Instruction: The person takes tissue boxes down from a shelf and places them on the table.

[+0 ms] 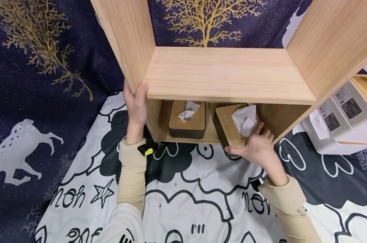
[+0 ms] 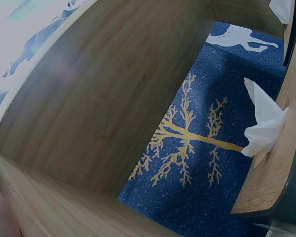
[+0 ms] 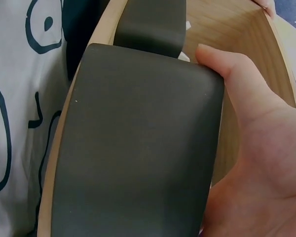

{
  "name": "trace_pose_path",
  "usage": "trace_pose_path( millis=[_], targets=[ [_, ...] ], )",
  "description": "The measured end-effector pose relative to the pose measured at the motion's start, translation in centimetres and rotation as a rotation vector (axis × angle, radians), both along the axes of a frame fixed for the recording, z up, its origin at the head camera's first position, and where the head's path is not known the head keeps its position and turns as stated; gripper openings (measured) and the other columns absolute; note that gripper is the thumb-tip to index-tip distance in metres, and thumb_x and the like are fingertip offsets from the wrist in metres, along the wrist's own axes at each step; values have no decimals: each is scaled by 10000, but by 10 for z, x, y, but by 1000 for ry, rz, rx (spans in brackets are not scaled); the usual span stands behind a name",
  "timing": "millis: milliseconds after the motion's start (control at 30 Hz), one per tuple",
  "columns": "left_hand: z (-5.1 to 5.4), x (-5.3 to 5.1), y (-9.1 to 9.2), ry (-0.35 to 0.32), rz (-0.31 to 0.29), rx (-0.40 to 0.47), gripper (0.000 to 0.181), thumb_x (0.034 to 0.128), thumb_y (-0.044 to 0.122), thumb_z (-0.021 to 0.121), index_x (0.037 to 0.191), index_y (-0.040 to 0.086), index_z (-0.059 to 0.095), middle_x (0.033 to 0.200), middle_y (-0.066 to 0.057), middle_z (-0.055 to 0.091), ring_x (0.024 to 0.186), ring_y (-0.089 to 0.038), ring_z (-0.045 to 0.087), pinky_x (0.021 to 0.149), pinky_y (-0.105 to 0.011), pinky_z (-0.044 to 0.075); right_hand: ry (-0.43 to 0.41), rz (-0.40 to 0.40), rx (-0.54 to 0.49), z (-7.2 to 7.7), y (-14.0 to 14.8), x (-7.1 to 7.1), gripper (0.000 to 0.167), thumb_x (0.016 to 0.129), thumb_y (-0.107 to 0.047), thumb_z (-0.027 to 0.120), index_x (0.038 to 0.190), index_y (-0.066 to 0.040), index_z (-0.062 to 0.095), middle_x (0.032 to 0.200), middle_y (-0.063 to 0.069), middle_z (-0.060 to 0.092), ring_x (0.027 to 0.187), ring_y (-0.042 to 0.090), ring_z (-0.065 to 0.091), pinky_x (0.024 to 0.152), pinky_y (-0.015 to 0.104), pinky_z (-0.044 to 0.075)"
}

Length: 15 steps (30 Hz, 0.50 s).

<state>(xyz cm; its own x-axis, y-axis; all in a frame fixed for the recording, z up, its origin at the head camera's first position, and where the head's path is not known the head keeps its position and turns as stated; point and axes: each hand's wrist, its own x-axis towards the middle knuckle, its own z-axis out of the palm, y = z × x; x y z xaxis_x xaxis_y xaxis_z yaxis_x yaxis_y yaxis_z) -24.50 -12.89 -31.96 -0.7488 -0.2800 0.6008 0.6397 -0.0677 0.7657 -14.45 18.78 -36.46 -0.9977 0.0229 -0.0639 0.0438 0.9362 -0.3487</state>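
My left hand (image 1: 136, 109) holds the front edge of the left side panel of a pale wooden shelf unit (image 1: 229, 76). In the lower compartment, a tissue box (image 1: 175, 123) with a wooden lid and dark sides sits at the left, a tissue poking out. A second, similar tissue box (image 1: 227, 123) stands tilted at the right, its front corner past the shelf edge. My right hand (image 1: 259, 148) grips that box, the thumb at its front edge and the fingers on its right side. The right wrist view shows its dark side (image 3: 138, 138) beside my thumb.
White boxes (image 1: 335, 116) with wooden tops stand at the right, outside the unit. A patterned black-and-white cloth (image 1: 198, 192) covers the surface beneath. Behind hangs dark blue fabric (image 1: 89, 44) with gold trees. The middle board overhangs both tissue boxes.
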Motion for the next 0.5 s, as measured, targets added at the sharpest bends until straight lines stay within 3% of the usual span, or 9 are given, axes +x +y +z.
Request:
trace_pose_path(
  millis=[267,500],
  targets=[
    [1,2,1,-27,2,11,637,789,97,500,1403,-51,413,1192,-104,510,1108,-169,484,1017,-288,366,-37,28,-1,1,2,-1,1418,636,-668,753,1380,293,21,1406,538,108,1101,745,283,902,735,304],
    [2,4,1,-30,-1,19,645,788,92,502,1410,-49,405,1205,-116,506,1119,-170,480,1023,-286,363,26,16,-10,-1,1,1,1378,627,-600,786,1381,294,58,1358,559,177,1051,730,319,851,713,338]
  ],
)
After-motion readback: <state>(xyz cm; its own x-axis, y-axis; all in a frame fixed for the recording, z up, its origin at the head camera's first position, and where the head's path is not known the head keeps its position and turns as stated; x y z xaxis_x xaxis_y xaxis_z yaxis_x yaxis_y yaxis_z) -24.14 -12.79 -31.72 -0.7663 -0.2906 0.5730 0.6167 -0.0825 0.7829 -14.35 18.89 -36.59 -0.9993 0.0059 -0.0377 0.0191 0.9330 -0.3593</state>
